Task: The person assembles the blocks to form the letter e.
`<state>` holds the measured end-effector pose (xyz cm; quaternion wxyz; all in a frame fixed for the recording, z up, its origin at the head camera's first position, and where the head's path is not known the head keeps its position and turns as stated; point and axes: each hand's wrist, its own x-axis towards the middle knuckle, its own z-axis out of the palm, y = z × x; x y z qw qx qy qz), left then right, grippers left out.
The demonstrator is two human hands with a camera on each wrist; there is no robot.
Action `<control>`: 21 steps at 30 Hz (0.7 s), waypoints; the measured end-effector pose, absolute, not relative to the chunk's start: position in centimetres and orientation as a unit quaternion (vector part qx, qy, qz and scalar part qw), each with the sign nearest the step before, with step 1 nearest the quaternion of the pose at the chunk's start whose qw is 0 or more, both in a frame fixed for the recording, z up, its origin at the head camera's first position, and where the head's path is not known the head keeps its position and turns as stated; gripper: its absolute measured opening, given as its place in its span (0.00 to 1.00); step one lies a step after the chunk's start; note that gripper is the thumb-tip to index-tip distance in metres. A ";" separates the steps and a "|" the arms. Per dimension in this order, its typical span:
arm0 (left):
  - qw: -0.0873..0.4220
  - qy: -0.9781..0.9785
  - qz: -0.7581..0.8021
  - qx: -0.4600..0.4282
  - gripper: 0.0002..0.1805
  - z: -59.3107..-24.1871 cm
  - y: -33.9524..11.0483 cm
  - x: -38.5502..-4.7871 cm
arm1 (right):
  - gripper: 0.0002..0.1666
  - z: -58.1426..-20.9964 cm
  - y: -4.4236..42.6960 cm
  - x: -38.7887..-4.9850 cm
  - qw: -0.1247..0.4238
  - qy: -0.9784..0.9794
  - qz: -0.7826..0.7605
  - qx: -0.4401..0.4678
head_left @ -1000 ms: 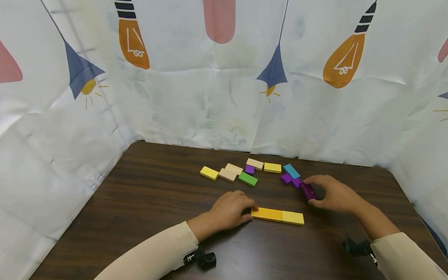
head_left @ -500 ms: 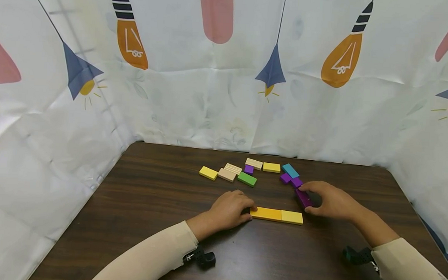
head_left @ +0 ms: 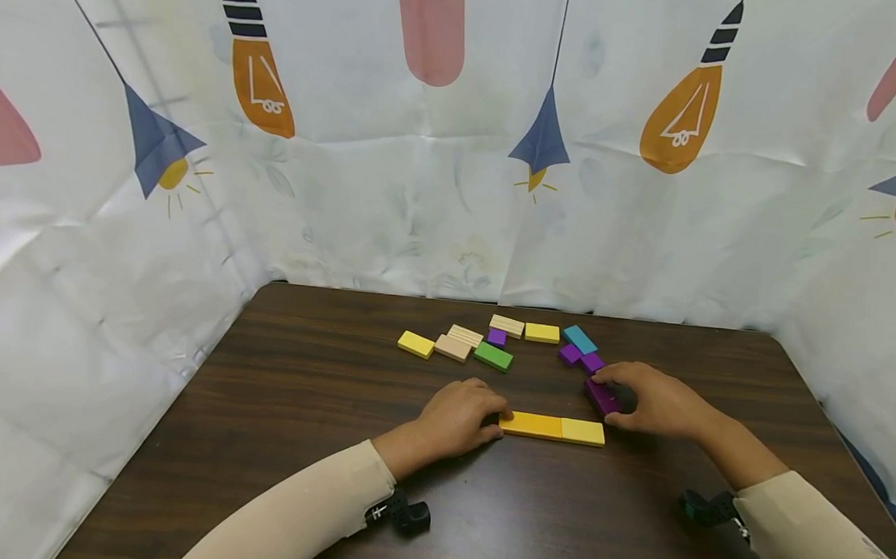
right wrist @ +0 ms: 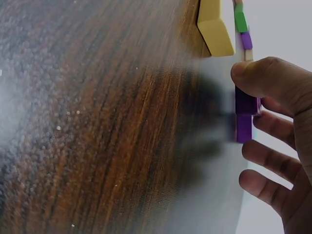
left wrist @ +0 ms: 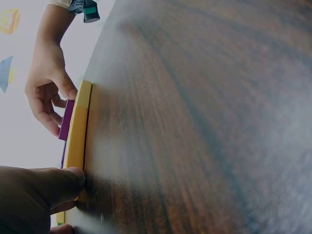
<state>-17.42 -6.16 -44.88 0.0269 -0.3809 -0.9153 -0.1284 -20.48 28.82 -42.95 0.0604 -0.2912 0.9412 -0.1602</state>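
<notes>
My left hand (head_left: 460, 418) holds the left end of an orange block (head_left: 533, 425), its thumb on the near side. A yellow block (head_left: 583, 432) lies end to end with the orange one, forming a straight row on the table. My right hand (head_left: 660, 401) pinches a dark purple block (head_left: 601, 398) between thumb and fingers, just behind the row's right end. In the right wrist view the thumb partly covers this purple block (right wrist: 247, 101). Two small purple blocks (head_left: 592, 363) and a blue block (head_left: 580, 339) lie just beyond it.
Farther back on the brown table (head_left: 301, 373) lie a green block (head_left: 493, 356), a small purple block (head_left: 496, 337), a yellow block (head_left: 416, 345), another yellow block (head_left: 542, 333) and several plain wooden blocks (head_left: 453, 348). A printed white curtain (head_left: 361, 209) hangs behind the table.
My right hand has brought the dark purple block left and toward me, nearer the row's right end. The left hand has stayed on the orange block.
</notes>
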 end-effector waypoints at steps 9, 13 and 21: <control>0.029 -0.915 -0.129 -0.382 0.10 -44.8 -6.2 -17.4 | 0.35 -43.3 28.7 -20.6 0.066 0.939 -0.163 -0.294; 0.030 -0.915 -0.131 -0.382 0.10 -44.8 -6.2 -17.4 | 0.33 -43.4 28.8 -20.6 0.064 0.937 -0.172 -0.297; 0.031 -0.915 -0.132 -0.381 0.10 -44.8 -6.2 -17.3 | 0.19 -43.6 29.3 -20.7 0.044 0.931 -0.180 -0.314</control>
